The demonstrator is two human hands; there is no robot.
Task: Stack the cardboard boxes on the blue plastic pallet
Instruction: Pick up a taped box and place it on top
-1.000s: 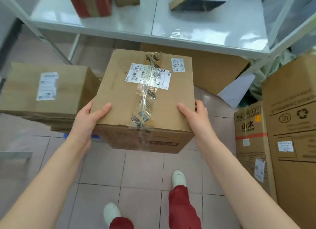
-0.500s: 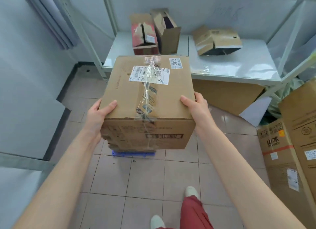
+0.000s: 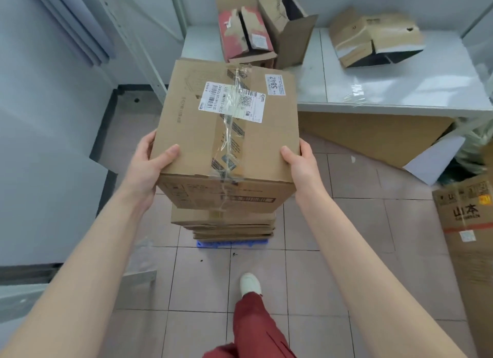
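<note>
I hold a taped cardboard box with a white shipping label between both hands. My left hand grips its left side and my right hand grips its right side, thumbs on top. Directly under it is a stack of cardboard boxes on the blue plastic pallet, of which only the front edge shows. Whether the held box touches the stack I cannot tell.
A low white shelf behind the stack carries torn open boxes and a crushed box. A flat cardboard sheet leans under it. A tall printed carton stands at the right. A white wall panel is at the left.
I have turned left with the box, from in front of the shelf until it is over the stack on the pallet. Both hands keep the same grip.
</note>
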